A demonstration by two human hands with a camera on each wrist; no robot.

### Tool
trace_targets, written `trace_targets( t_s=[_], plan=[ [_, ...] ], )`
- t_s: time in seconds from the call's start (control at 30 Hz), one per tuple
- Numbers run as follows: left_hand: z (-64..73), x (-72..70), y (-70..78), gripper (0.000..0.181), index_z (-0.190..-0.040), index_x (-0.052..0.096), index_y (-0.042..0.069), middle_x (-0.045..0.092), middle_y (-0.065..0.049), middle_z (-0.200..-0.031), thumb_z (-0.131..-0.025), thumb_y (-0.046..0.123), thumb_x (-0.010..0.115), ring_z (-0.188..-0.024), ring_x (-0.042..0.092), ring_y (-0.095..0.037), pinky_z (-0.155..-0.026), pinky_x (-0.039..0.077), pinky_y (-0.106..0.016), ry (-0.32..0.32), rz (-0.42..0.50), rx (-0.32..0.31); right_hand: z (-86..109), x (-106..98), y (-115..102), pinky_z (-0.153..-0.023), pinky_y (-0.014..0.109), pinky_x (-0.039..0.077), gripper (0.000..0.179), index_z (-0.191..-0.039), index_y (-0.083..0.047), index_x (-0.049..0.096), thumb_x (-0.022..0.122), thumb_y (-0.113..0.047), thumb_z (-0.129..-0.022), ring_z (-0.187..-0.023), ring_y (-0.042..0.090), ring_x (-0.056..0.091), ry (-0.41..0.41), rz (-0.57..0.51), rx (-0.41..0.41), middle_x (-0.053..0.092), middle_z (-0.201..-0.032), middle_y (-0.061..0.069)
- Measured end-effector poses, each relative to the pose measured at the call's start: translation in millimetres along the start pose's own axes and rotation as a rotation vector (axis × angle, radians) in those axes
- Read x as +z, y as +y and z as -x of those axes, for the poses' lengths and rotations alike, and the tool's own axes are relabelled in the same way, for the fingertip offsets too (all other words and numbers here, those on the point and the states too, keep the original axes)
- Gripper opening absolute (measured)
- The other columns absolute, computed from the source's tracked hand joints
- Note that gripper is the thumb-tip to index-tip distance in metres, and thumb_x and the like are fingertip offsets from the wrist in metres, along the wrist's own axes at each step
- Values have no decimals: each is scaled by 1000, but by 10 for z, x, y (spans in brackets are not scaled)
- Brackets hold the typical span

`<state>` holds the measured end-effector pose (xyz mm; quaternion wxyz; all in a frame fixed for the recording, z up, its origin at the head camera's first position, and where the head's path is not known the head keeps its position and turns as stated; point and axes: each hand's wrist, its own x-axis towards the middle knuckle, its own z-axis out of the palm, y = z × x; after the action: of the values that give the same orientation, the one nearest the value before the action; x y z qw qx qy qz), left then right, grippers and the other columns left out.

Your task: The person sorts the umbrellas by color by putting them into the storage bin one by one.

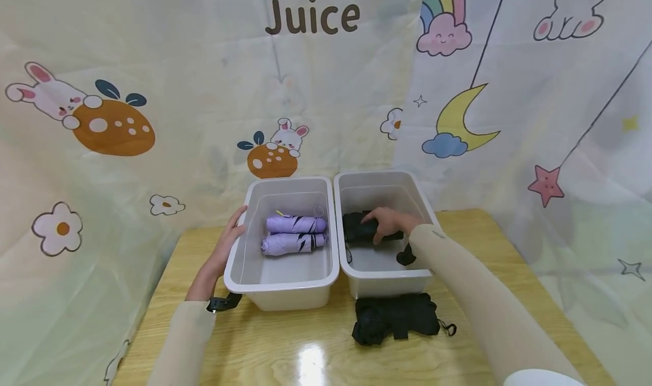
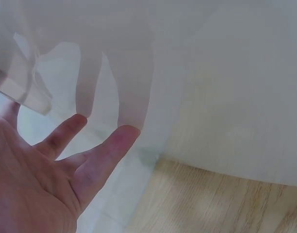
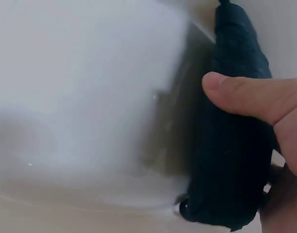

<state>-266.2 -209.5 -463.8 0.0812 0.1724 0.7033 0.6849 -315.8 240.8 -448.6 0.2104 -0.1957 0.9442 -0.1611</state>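
My right hand (image 1: pixel 388 222) reaches into the right white bin (image 1: pixel 387 274) and grips a black folded umbrella (image 1: pixel 356 228). In the right wrist view the thumb lies across that black umbrella (image 3: pixel 231 160), with the other fingers mostly hidden behind it. My left hand (image 1: pixel 230 243) touches the outer left wall of the left white bin (image 1: pixel 282 287). Its fingers look fairly straight in the left wrist view, with tips against the pale wall (image 2: pixel 226 97). Two purple folded umbrellas, one farther (image 1: pixel 295 224) and one nearer (image 1: pixel 290 244), lie side by side inside the left bin.
Another black folded umbrella (image 1: pixel 407 317) lies on the wooden table (image 1: pixel 265 346), in front of the right bin. A small black piece (image 1: pixel 406 256) shows inside that bin, near my right sleeve. The bins stand side by side before a printed cloth backdrop (image 1: pixel 326 91).
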Motion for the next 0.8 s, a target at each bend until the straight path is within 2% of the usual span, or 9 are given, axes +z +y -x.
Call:
trace_targets(
  t_s=[0.1, 0.3, 0.5, 0.67, 0.8],
  plan=[
    [1, -6, 12, 54, -157, 12, 21, 20, -24, -154, -107, 28, 31, -126, 32, -54, -91, 40, -65, 18, -9, -1, -56, 48, 6, -100, 45, 42, 68, -136, -12, 58, 86, -14, -74, -127, 35, 44, 29, 16, -18, 50, -138, 17],
    [9, 0, 4, 55, -157, 11, 20, 19, -24, -154, -107, 28, 32, -126, 32, -55, -92, 38, -67, 15, 2, -8, -128, 177, 59, -96, 44, 43, 63, -129, -10, 64, 88, -13, -70, -113, 34, 49, 88, 98, -55, 54, -122, 17],
    [24, 15, -12, 53, -157, 12, 19, 19, -24, -154, -107, 26, 31, -127, 31, -55, -92, 37, -68, 21, 12, 2, -140, 234, 78, -95, 44, 44, 60, -125, -11, 66, 88, -8, -69, -108, 31, 51, 116, 77, -23, 55, -118, 14],
    [-2, 4, -18, 54, -157, 11, 19, 18, -24, -154, -107, 27, 31, -128, 30, -55, -92, 36, -68, 11, 12, 9, -153, 220, 88, -96, 44, 43, 59, -125, -12, 66, 88, -9, -70, -111, 31, 51, 111, 82, 3, 55, -122, 15],
    [-21, -8, -28, 54, -157, 11, 19, 19, -25, -154, -107, 27, 31, -127, 31, -55, -92, 38, -67, 12, 13, 1, -168, 199, 118, -100, 46, 41, 58, -125, -13, 67, 87, -10, -71, -122, 36, 47, 102, 62, 13, 53, -132, 17]
  ],
)
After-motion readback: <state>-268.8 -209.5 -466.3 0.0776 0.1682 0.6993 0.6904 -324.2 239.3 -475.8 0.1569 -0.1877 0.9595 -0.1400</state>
